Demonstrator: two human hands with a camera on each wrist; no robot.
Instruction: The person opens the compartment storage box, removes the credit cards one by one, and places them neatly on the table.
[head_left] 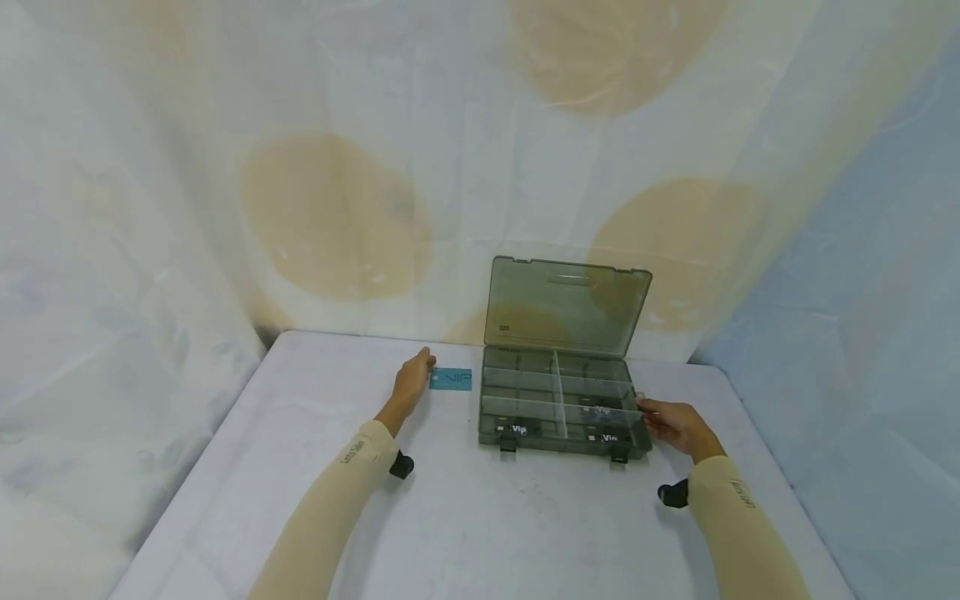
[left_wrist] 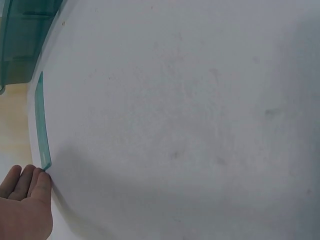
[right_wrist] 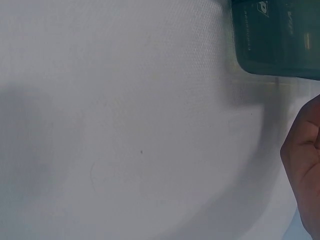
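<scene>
Fingertips of our left hand [head_left: 412,385] meet the near end of a small teal plastic card printed "VIP" [head_left: 452,379], which lies flat on the white worktop [head_left: 465,517] just left of the box. In the left wrist view the card [left_wrist: 42,122] shows as a thin teal strip, with our straight fingers [left_wrist: 37,182] touching its corner; nothing is curled round it, so we judge the card is being pressed or nudged, not lifted.

Just beside the card stands an olive-green translucent plastic organiser box [head_left: 558,408], its lid [head_left: 566,304] raised nearly upright on the far side, which leaves the compartments free to reach from above. White dividers split the tray into cells, and the front cells hold dark cards with "Vip" lettering [head_left: 519,429]. Two black latches hang open on the front edge [head_left: 508,444].

Our right hand [head_left: 678,425] rests against the right end of the box, fingers lying along its wall, probably to keep it from sliding. The right wrist view shows only the box corner [right_wrist: 277,40] and the edge of the hand [right_wrist: 302,160], so we cannot tell whether those fingers are straight or curled on the rim.

Both arms wear beige sleeves [head_left: 330,500], and a pale sheet with tan blotches [head_left: 337,217] hangs behind the worktop.
</scene>
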